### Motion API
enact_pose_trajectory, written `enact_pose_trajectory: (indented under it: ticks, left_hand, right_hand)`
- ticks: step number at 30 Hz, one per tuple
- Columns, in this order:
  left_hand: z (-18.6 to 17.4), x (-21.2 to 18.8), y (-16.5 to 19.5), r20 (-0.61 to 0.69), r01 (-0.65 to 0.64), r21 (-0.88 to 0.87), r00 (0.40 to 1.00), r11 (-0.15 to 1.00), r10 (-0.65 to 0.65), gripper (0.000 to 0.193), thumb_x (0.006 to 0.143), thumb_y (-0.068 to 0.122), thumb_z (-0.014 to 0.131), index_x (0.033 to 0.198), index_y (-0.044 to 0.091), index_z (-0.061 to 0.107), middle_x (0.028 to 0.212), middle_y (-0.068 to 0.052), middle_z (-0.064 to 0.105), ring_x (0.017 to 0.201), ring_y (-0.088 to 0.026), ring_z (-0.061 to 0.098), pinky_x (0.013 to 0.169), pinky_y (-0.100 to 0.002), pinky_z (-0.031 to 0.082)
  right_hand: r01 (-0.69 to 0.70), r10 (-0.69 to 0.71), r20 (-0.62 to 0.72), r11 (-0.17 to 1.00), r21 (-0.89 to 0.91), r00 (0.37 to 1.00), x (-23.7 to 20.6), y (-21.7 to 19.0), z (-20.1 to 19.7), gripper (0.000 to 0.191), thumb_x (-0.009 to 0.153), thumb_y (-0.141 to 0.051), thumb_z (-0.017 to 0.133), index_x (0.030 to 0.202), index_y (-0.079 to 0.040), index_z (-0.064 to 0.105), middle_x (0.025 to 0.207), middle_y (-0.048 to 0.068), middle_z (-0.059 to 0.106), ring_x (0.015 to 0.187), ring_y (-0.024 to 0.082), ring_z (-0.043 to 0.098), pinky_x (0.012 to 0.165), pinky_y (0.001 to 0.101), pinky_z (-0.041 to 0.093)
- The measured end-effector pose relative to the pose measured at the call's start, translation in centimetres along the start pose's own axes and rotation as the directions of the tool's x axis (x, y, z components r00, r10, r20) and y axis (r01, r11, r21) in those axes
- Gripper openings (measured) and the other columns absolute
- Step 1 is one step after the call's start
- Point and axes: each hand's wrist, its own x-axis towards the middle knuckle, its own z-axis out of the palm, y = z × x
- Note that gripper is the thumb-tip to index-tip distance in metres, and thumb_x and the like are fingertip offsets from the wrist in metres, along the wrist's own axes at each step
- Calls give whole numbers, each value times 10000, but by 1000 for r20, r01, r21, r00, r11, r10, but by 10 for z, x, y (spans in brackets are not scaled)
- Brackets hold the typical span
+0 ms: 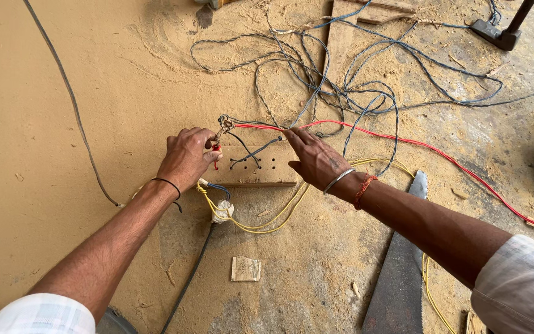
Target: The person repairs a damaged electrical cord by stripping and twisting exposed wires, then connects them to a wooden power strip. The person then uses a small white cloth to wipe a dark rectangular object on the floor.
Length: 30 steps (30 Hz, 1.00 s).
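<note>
The left hand is curled, its fingertips pinching a small red-handled tool against a twisted joint of bare wire ends just above the thumb. The right hand is released, flat with fingers extended, resting beside the red wire. Between both hands lies a rectangular wooden board with drilled holes; dark wires loop through it. Below the left hand, yellow wire curves past a taped splice. A flat saw blade lies under the right forearm on the sawdust-covered floor
</note>
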Motion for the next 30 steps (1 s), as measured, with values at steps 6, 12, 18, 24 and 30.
enact_pose_trajectory:
  ticks: [6, 12, 18, 24, 30]
  left_hand:
    - [-3, 3, 6, -6, 15, 29, 1000, 999, -15, 337, 898, 292, 762, 1131, 57, 698, 1022, -84, 715, 1046, -255, 648, 953, -514, 445]
    - [1, 13, 6, 31, 116, -149, 993, 982, -112, 171, 952, 248, 703, 1002, 91, 747, 942, -55, 752, 848, -181, 725, 842, -409, 601]
    - [4, 11, 10, 73, -58, -93, 995, 994, 65, 64, 910, 179, 736, 949, 138, 765, 958, -26, 761, 880, -168, 716, 908, -419, 575]
    - [-1, 1, 11, 222, -124, 54, 969, 991, 109, 49, 887, 194, 749, 913, 159, 771, 976, 15, 755, 1010, -171, 648, 959, -456, 436]
    - [-1, 1, 2, 161, -44, -12, 986, 999, 45, 61, 924, 214, 719, 925, 164, 752, 948, 7, 744, 943, -164, 694, 921, -406, 503]
  right_hand:
    - [22, -22, -23, 999, 29, 1000, -2, -2, -2, 754, 873, -167, 740, 1485, 57, 362, 1491, 275, 450, 1298, 430, 529, 1071, 457, 465]
    - [1, 0, -22, 999, 50, 1000, 0, -5, -6, 738, 878, -160, 734, 1482, 48, 364, 1487, 268, 454, 1283, 435, 539, 1054, 463, 474]
    - [75, -76, -15, 997, -20, 997, 5, -2, 0, 729, 918, -186, 715, 1487, 71, 339, 1496, 292, 426, 1302, 425, 521, 1046, 481, 481]
    - [-105, 122, 400, 992, -64, 908, 0, -12, 9, 382, 1040, -256, 538, 1343, -32, 601, 1117, 202, 714, 963, 339, 724, 836, 458, 610]
    - [-70, -106, 399, 912, 403, 911, -34, -44, 44, 304, 963, -229, 635, 1168, -15, 705, 847, 160, 769, 727, 278, 764, 658, 396, 615]
